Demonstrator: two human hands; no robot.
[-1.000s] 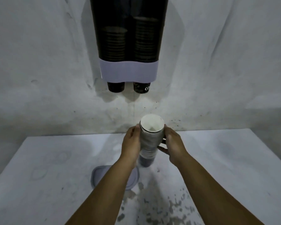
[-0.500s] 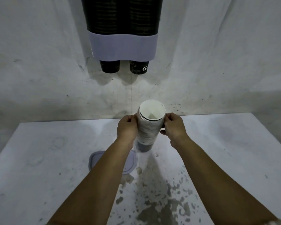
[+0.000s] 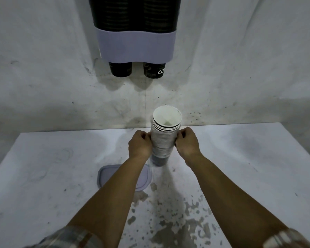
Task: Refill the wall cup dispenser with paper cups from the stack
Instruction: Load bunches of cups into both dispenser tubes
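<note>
A tall stack of paper cups stands upright on the white table, wrapped in a clear plastic sleeve, white insides showing at the top. My left hand pinches the sleeve on the stack's left side and my right hand pinches it on the right side. On the wall above hangs the cup dispenser, two dark tubes with a pale band. A black cup pokes out under the left tube and another black cup under the right tube.
A grey plastic lid lies flat on the table just in front of the stack, partly under my left forearm. The table's near part is stained and flaked. The wall stands right behind the table.
My view has tilted down, so the dispenser sits higher in frame. Both hands slid down the stack, and several cup rims now stand bare above the sleeve.
</note>
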